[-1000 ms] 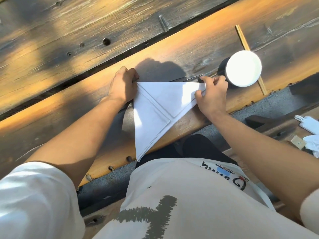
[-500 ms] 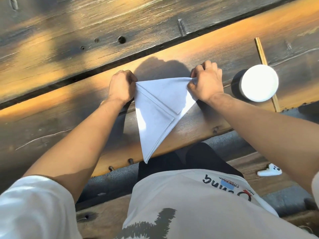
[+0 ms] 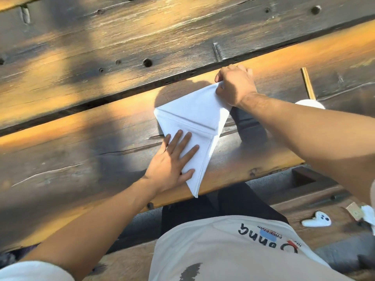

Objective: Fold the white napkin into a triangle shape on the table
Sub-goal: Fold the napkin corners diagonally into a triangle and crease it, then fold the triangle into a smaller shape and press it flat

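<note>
The white napkin [image 3: 194,112] lies folded in a triangle on the wooden table [image 3: 101,138], its long point hanging just over the near edge. My left hand [image 3: 172,161] lies flat on the napkin's lower left part, fingers spread and straight. My right hand [image 3: 235,84] pinches the napkin's upper right corner and holds it lifted off the table, so the top layer rises toward it.
A white cup [image 3: 310,103] stands right of the napkin, mostly hidden behind my right forearm. A thin wooden stick [image 3: 307,83] lies beyond it. A dark gap [image 3: 121,94] runs between the table's planks. White objects [image 3: 316,220] lie on the bench below right.
My left hand let go of the left corner and moved down to press flat on the napkin. My right hand lifted the right corner up and away from me.
</note>
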`<action>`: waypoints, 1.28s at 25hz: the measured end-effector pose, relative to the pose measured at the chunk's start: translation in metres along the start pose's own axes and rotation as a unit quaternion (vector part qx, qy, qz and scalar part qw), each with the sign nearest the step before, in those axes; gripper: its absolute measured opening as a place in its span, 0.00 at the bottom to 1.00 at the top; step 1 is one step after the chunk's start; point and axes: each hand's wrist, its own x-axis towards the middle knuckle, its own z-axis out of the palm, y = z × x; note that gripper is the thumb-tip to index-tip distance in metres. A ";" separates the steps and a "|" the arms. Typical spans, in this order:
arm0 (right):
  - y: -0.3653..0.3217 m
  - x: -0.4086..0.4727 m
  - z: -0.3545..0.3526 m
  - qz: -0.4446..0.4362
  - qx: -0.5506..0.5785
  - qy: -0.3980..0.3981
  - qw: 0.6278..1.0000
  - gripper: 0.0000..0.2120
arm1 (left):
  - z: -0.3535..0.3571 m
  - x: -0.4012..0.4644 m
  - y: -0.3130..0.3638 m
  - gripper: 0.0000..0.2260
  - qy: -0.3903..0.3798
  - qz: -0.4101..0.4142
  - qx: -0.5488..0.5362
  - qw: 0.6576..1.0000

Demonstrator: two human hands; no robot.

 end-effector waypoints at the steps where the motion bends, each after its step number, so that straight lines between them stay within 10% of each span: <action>1: -0.003 0.004 -0.002 -0.011 -0.010 -0.004 1.000 0.10 | 0.003 0.001 0.007 0.32 -0.007 -0.005 0.005 1.000; 19: -0.054 0.020 -0.060 -0.157 -0.098 0.040 0.982 0.10 | -0.010 0.084 0.083 0.34 -0.081 -0.266 -0.022 0.960; 32: -0.057 -0.090 -0.063 -0.179 -0.053 0.032 0.982 0.09 | -0.037 0.097 0.080 0.32 -0.124 -0.254 -0.014 0.959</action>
